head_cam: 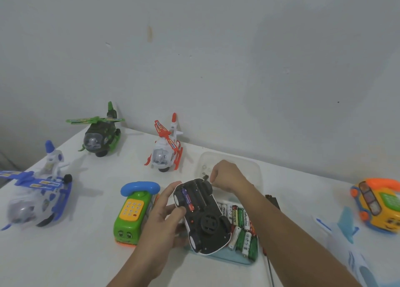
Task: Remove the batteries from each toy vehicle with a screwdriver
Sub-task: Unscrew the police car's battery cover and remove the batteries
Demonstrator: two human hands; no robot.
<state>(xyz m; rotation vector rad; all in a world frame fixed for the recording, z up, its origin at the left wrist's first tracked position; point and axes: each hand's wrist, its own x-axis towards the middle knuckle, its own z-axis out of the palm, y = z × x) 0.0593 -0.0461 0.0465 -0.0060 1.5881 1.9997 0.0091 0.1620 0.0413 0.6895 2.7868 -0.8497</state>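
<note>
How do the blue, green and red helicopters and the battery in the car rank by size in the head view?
1. blue helicopter, though nearer the camera than the other two.
2. green helicopter and red helicopter: about alike, unranked.
3. battery in the car.

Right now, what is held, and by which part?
Left hand grips the upturned toy car by its side; right hand pinches a small dark item, unidentifiable.

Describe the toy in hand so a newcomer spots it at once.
On the white table, find the tray of loose batteries. Over it the left hand holds a toy car, the only toy showing its black underside.
</note>
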